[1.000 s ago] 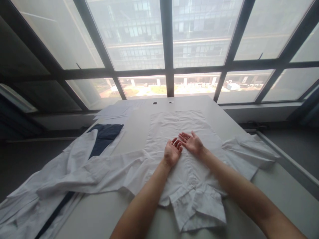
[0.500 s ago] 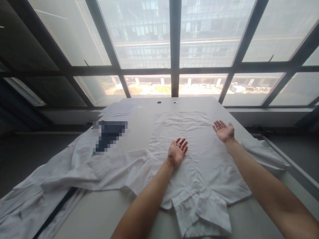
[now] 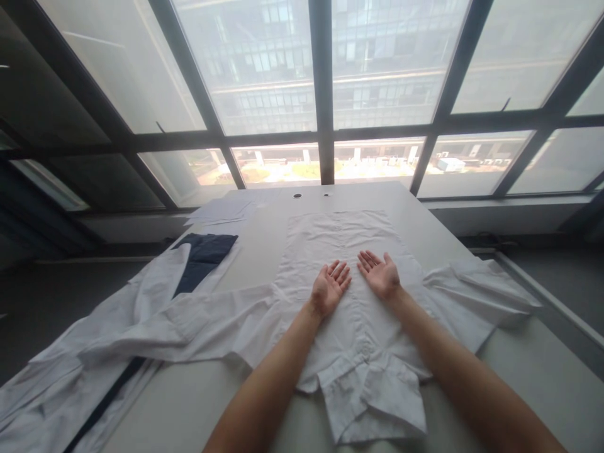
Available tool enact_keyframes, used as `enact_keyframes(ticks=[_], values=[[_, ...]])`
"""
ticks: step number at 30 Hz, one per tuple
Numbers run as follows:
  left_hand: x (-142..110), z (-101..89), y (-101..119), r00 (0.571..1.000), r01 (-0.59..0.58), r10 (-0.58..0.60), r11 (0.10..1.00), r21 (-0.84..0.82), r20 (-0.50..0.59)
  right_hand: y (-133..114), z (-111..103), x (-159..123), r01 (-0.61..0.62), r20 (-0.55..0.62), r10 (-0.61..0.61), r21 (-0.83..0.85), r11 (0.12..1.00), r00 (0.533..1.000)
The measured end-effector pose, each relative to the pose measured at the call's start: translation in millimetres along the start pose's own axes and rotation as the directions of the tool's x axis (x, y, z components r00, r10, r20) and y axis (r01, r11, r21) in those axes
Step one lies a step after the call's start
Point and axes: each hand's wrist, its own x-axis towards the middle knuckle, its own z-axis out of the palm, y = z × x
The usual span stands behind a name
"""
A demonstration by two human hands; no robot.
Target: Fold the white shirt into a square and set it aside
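Note:
A white shirt [image 3: 302,258] lies spread over the table, its sleeves out to both sides and its collar [image 3: 377,402] toward me. Over the middle of the shirt, palm up with fingers apart, is my left hand [image 3: 331,288]. My right hand [image 3: 379,274] is just to its right, also palm up and holding nothing. A small gap separates the two hands. Whether either hand's back touches the cloth I cannot tell. Wrinkles run down the shirt's centre between them.
On the left, a heap of white garments [image 3: 108,321] and a folded dark blue cloth [image 3: 205,258] lie on the white table [image 3: 189,402]. Papers [image 3: 221,209] rest at the far left corner. Two round holes sit near the far edge, below large windows [image 3: 274,69].
My right hand has moved left, from the shirt's right side to beside my left hand. The left hand has stayed nearly in place. The view has shifted slightly.

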Motion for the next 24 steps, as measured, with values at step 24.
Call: enact_keyframes(ticks=[24], values=[[45.8,-23.6,206.2,0.899,-0.162,0.255,0.949,0.27,-0.357,-5.4,-10.8,10.7,-0.056,0.028,0.053,0.101,0.993,0.998]])
